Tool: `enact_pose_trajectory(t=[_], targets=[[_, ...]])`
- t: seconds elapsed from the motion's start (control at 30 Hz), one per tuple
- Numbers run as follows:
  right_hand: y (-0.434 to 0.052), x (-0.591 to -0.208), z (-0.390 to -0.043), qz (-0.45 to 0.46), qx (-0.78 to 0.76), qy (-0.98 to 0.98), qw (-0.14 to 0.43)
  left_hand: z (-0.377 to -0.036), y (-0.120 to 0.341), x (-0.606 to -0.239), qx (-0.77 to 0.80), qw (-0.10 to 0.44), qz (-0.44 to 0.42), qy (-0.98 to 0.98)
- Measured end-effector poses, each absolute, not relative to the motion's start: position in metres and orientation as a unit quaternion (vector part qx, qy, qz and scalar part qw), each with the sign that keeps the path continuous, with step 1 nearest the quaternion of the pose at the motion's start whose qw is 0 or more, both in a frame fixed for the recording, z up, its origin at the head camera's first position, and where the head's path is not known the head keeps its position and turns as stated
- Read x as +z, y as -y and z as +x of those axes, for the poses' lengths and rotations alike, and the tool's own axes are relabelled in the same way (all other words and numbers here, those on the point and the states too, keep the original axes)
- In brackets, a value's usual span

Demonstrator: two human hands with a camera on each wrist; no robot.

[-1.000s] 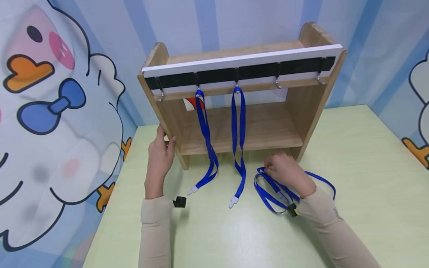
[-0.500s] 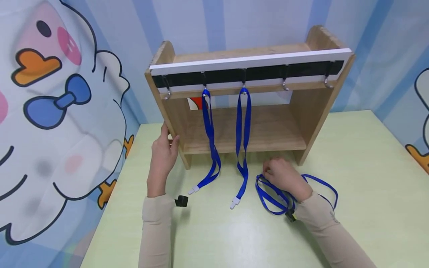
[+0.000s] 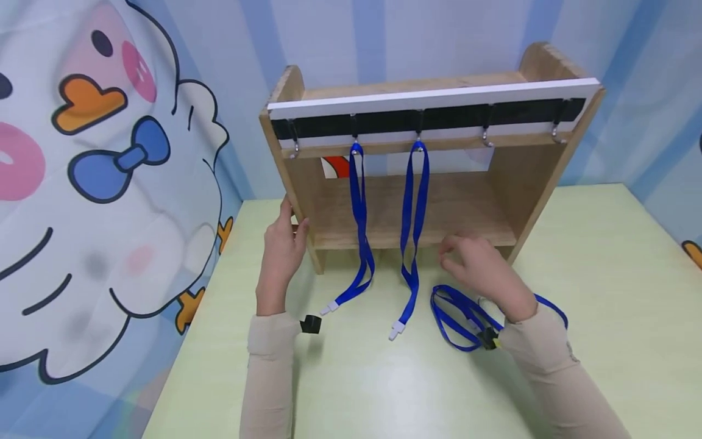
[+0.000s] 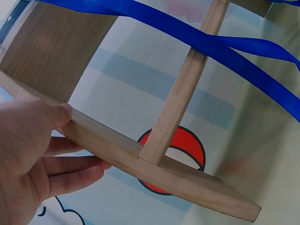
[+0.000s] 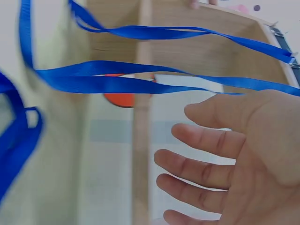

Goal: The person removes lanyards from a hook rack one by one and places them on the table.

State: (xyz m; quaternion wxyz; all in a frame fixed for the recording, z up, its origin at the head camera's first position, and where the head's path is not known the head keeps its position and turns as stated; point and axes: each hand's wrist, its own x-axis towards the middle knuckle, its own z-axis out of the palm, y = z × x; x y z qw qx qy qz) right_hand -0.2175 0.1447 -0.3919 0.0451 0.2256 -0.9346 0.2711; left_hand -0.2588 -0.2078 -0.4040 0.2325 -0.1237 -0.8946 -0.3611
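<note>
My left hand point(image 3: 281, 244) holds the left side panel of a small wooden shelf point(image 3: 417, 207); in the left wrist view the thumb point(image 4: 61, 115) lies on the panel's edge and the fingers are on its outer side. Two blue lanyards hang by their loops, one lanyard point(image 3: 359, 222) from the second hook and another lanyard point(image 3: 407, 213) from the middle hook, white clips resting low by the table. My right hand point(image 3: 485, 265), empty with fingers relaxed and apart, hovers before the shelf's lower board. Below it, loose blue lanyards point(image 3: 466, 305) lie coiled on the table, partly hidden by the wrist.
Across the shelf's top front runs a white rail with a black strip point(image 3: 455, 124) and several metal hooks. The left hook point(image 3: 295, 147) and the two right hooks bear nothing. Printed cloth walls point(image 3: 340, 36) stand behind and to the left of the pale green table point(image 3: 362, 390).
My right hand has risen off the coiled lanyards toward the shelf, and its fingers have spread. The left hand keeps its place on the panel. The head view has turned slightly left.
</note>
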Motion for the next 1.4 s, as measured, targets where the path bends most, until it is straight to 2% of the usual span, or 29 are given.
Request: enact_pose_trajectory(t=[0.27, 0.67, 1.13, 1.4], targets=[[-0.136, -0.356, -0.224, 0.205, 0.310, 0.924, 0.089, -0.259, 0.205, -0.401, -0.363, 0.234, -0.123, 0.893], [-0.113, -0.325, -0.232, 0.195, 0.355, 0.895, 0.186, -0.258, 0.205, -0.405, -0.371, 0.222, -0.109, 0.895], [-0.094, -0.297, -0.235, 0.176, 0.367, 0.859, 0.311, -0.259, 0.207, -0.402, -0.361, 0.242, -0.126, 0.892], [-0.092, -0.283, -0.224, 0.202, 0.366, 0.842, 0.342, -0.258, 0.207, -0.403, -0.362, 0.253, -0.133, 0.887]])
